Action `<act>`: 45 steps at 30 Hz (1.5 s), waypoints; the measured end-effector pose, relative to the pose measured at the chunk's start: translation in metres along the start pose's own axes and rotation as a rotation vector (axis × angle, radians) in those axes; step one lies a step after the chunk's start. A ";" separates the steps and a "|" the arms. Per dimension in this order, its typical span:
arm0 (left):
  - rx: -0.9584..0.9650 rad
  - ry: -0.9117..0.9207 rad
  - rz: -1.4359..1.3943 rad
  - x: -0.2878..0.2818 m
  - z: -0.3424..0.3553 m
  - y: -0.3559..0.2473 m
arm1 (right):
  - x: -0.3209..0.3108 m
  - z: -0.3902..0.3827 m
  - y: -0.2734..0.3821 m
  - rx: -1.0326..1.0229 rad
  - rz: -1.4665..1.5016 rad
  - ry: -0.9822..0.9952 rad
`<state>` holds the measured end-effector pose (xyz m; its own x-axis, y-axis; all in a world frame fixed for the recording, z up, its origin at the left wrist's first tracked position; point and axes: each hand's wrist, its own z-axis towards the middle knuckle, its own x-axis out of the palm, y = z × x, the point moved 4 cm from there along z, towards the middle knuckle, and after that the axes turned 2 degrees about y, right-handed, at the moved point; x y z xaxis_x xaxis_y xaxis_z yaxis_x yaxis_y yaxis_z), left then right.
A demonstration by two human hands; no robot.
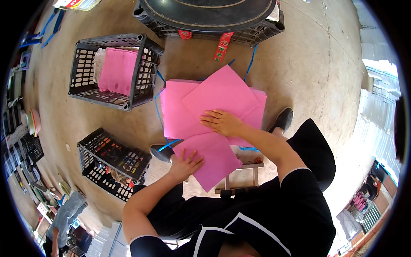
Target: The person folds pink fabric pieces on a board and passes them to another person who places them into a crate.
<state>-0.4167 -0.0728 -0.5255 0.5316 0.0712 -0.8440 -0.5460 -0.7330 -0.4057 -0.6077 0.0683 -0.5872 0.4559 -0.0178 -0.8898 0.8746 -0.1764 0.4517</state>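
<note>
Pink square sheets, paper or thin cloth, lie before me. The top sheet [222,88] rests turned cornerwise on a wide pink stack [177,115]. My right hand [220,122] is flat on its near corner, fingers stretched out. Nearer to me, another pink sheet [214,160] slants from the stack's near edge towards my lap. On its left part lies my left hand [187,166], palm down with the fingers spread. Whether the left thumb reaches under the sheet's edge cannot be seen.
A black crate [115,103] with pink sheets stands left; another crate [113,147] with small items is nearer. Beyond the stack, a round black lid [209,15] covers a crate. Blue straps [251,62] edge the stack. A wooden stool [244,177] is nearby; a person [66,214] bends at lower left.
</note>
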 end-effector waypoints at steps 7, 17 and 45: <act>0.040 0.064 0.015 -0.009 -0.006 0.003 | 0.001 0.000 -0.002 -0.025 0.034 -0.022; 0.044 0.225 -0.177 0.014 -0.028 0.002 | -0.004 0.001 0.004 0.008 -0.030 -0.093; -0.138 0.124 -0.604 -0.096 -0.021 -0.014 | -0.001 -0.007 -0.002 0.034 0.009 0.109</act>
<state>-0.4461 -0.0835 -0.4315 0.7957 0.4267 -0.4298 -0.0417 -0.6695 -0.7417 -0.6091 0.0752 -0.5870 0.4803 0.0873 -0.8727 0.8653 -0.2099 0.4552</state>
